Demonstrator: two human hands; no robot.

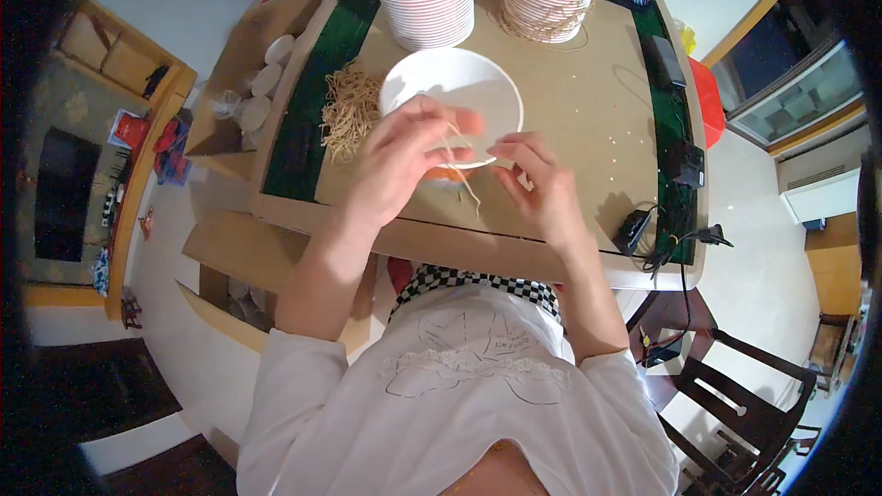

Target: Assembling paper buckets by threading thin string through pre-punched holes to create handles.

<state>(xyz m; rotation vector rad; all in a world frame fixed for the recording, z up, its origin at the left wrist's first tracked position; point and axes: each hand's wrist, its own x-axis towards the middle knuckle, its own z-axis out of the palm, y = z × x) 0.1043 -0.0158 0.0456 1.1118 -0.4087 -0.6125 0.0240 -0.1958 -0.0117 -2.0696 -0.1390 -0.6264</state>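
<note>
A paper bucket (469, 83), white inside with a bit of orange outer wall showing below its rim, stands tilted before me on the table. My left hand (397, 161) is curled at its near left side, with a thin tan string (470, 191) between the fingers and a loose end hanging down. My right hand (544, 186) pinches at the near right of the rim; whatever is between its fingertips is too small to make out. A heap of tan strings (349, 108) lies left of the bucket.
Two stacks of orange-patterned paper buckets (427, 14) (549, 9) stand at the far side, the right one with strings draped round it. Black adapters and cables (675, 239) lie along the right edge. Open cardboard boxes (225, 152) stand left, a dark chair (740, 404) lower right.
</note>
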